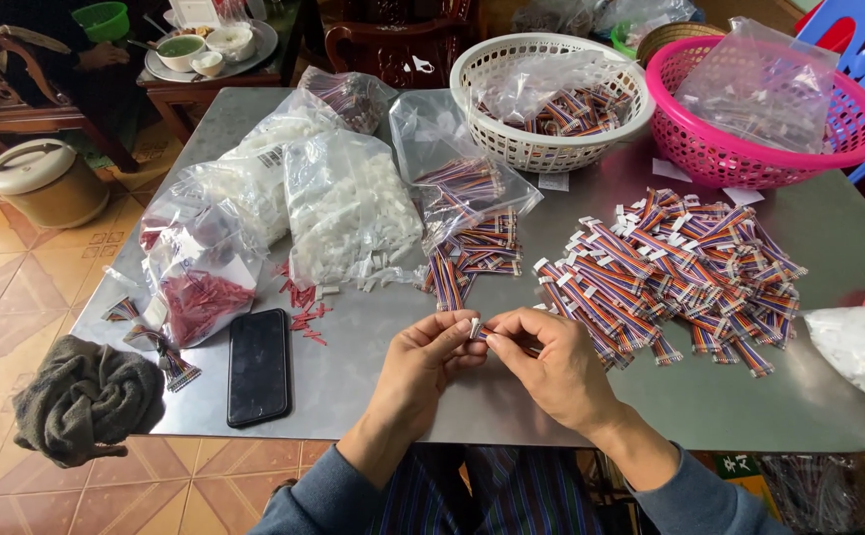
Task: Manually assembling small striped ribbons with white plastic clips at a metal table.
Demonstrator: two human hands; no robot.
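While a dark phone is lying flat on the grey table, the left hand is pinching a small white connector in a closed fingertip grip; the right hand is pinching the same piece, beside the heap of striped ribbon cables.

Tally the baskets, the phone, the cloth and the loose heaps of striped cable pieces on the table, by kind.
Baskets: 2, white basket and pink basket
Phone: 1, black phone
Cloth: 1, grey cloth at the table's corner
Loose cable heaps: 2, small heap and big heap
Total: 6
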